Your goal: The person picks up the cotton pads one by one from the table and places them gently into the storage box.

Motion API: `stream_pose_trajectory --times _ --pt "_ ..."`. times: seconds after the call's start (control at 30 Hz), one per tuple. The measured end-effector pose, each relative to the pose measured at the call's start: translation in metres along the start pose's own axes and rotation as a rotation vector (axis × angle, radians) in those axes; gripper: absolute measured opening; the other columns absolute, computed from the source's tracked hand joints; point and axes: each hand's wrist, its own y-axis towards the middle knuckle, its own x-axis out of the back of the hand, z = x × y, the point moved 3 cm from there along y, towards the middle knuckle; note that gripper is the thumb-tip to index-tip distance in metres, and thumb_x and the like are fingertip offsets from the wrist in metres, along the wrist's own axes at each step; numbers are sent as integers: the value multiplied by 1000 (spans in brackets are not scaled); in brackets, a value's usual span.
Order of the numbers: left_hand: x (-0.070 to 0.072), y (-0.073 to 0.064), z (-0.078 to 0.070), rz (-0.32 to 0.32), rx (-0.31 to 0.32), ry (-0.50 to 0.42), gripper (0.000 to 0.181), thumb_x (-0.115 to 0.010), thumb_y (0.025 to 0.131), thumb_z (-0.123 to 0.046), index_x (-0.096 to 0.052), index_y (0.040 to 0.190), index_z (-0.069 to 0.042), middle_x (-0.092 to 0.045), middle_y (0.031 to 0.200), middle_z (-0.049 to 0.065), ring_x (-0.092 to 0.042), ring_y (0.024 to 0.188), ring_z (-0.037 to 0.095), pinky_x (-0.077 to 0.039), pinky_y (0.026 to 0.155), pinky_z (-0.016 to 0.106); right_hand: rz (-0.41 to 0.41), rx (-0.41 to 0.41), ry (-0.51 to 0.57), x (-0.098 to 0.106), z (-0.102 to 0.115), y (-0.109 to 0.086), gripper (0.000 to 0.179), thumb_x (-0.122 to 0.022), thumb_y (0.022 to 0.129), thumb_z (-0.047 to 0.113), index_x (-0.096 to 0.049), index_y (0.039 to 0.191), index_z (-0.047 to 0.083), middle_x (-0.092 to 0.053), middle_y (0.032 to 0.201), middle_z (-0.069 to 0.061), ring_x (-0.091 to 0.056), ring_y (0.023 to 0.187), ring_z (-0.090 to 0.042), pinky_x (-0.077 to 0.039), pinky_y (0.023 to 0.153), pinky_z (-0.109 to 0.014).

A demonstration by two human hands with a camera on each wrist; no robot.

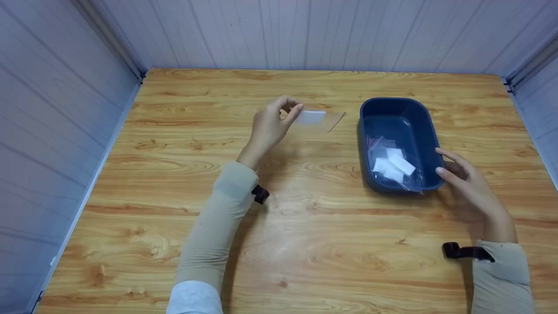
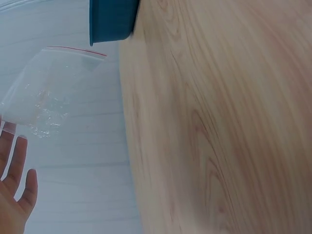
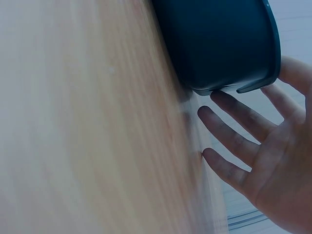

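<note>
In the head view my left hand (image 1: 272,122) is raised above the table, pinching a clear zip bag (image 1: 333,122) by one end. A white piece shows inside that bag near the fingertips. The left wrist view shows the bag (image 2: 58,83) with a red zip line along its far edge, beside the left hand (image 2: 14,180). My right hand (image 1: 468,183) holds the right rim of a dark blue bin (image 1: 394,101). From the right wrist, the bin (image 3: 219,44) hides some fingertips of the right hand (image 3: 273,156). Several clear bags with white pieces (image 1: 392,165) lie inside the bin.
The wood-grain table (image 1: 314,235) spreads below both arms. A pale panelled back wall (image 1: 279,35) rises behind it, with a side wall (image 1: 52,131) on the left. Dark bands are worn at both wrists.
</note>
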Motion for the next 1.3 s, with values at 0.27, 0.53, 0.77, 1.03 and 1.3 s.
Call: stream_pose_trajectory --times 0.27,0.53,0.77,1.03,1.3 --pt "-11 1 -11 -52 -6 -42 27 -58 101 -36 -70 109 -14 -70 100 -3 -61 91 9 -45 74 28 9 3 -2 0 1 0 52 -53 104 20 -37 154 18 -43 146 -20 -47 116 7 -39 89 -7" --pt "-22 3 -23 -63 42 -141 23 -60 100 -35 -70 107 -15 -69 99 -5 -60 91 7 -44 78 26 6 -48 -3 0 2 -1 52 -54 104 25 -38 154 22 -46 145 -15 -47 117 5 -38 90 -8" --pt "-32 4 -36 -34 13 -180 24 -60 100 -34 -70 108 -15 -69 100 -6 -59 93 6 -44 79 25 -4 34 4 1 1 0 51 -54 103 15 -40 153 15 -51 136 -2 -49 114 8 -41 88 -8" --pt "-45 6 -49 -45 -14 -201 21 -62 99 -32 -70 107 -15 -69 97 -6 -58 88 4 -44 77 23 2 16 -3 0 1 2 52 -54 103 17 -38 153 17 -49 140 -10 -48 114 8 -40 88 -7" --pt "-62 9 -64 -37 -22 -204 21 -62 99 -32 -71 108 -14 -69 99 -6 -58 90 4 -44 78 22 18 -22 -22 1 3 -1 54 -54 104 25 -36 154 23 -45 145 -20 -46 116 6 -39 87 -7"
